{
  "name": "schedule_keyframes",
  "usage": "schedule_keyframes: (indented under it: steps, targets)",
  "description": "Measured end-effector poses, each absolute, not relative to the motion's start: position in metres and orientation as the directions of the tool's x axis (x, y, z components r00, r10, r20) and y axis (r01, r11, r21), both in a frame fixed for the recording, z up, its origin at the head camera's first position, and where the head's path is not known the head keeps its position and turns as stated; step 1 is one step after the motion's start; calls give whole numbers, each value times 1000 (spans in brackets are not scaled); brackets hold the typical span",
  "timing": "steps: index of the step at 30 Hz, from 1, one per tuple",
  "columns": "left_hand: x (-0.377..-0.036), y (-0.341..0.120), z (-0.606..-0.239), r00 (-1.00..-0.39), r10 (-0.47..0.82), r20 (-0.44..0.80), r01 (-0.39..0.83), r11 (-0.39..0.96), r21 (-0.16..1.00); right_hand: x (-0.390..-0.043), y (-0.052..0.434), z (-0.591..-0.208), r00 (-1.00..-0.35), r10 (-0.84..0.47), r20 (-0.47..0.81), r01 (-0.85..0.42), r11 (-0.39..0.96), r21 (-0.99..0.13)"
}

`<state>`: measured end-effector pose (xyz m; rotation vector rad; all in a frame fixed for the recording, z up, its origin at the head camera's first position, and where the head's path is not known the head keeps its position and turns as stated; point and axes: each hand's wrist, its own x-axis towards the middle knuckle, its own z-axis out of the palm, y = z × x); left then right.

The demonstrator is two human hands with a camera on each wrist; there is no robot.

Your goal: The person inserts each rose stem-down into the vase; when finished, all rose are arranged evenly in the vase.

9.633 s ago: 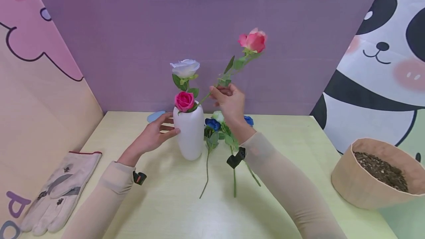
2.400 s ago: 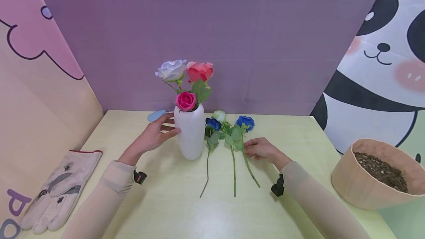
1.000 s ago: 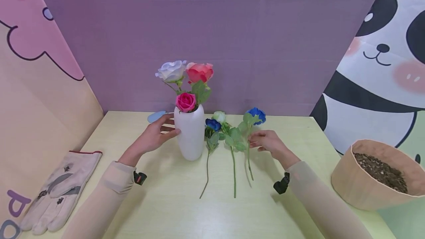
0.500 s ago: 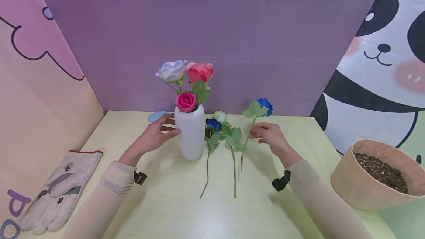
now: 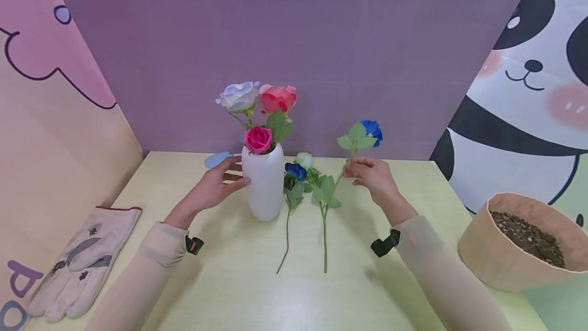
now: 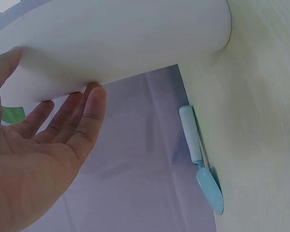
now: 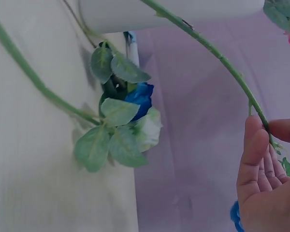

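My left hand (image 5: 213, 186) holds the side of an upright white vase (image 5: 264, 188), thumb in front and fingers toward the back; in the left wrist view the fingertips (image 6: 94, 96) touch its wall. Three roses stand in the vase: a white rose (image 5: 239, 97), a coral rose (image 5: 277, 98) and a magenta rose (image 5: 258, 140). To the right, my right hand (image 5: 377, 180) pinches the green stem (image 7: 217, 55) of a blue rose (image 5: 373, 133) between thumb and fingers. This rose is raised and tilted, its bloom up and to the right.
On the table (image 5: 220, 280) right of the vase lie a dark blue flower (image 5: 295, 171) and a pale green-white flower (image 5: 304, 160), stems toward me. A light blue trowel (image 6: 210, 191) lies behind the vase. Gloves (image 5: 87, 264) lie left; a soil-filled tan pot (image 5: 487, 244) stands right.
Earlier the coral rose went from my right hand into the vase. Since then my right hand has picked up the blue rose from the table and raised it. The left hand stays at the vase.
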<state>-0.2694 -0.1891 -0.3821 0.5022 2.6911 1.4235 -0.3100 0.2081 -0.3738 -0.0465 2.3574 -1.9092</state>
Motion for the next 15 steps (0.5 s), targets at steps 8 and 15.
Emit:
schedule_keyframes:
  steps: [8,15]
  targets:
    - [-270,-189,-382,-945,310,106,261,518,814,-311,205,-367,-995,-95,-30,20,109,-994]
    - [-269,-189,-383,-942,317,107,265,513,817,-309,201,-357,-995,-98,-7,9,-20,-1000]
